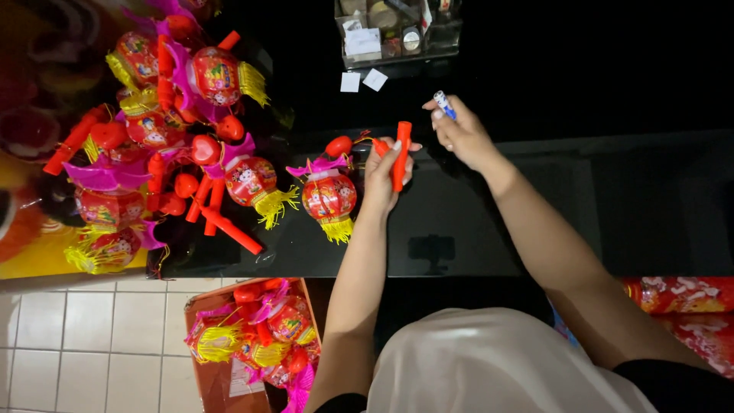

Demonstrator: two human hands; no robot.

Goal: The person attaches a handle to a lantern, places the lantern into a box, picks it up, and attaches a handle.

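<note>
Left hand (384, 174) gripped an orange handle (401, 155) | right hand (459, 131) pinched a small battery (444, 104) | red lantern (329, 197) lay on the worktop (489, 229)

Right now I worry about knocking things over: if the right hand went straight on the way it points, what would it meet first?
The right hand, holding a small blue and white battery, points up-left. The white paper squares probably come first, then the clear organizer box; depth is unclear.

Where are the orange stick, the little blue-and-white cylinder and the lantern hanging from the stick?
orange stick (401, 157), head view, middle of the shaft above the left hand's grip.
blue-and-white cylinder (444, 105), head view, its middle, above the right hand's fingers.
lantern (329, 196), head view, red body.
</note>
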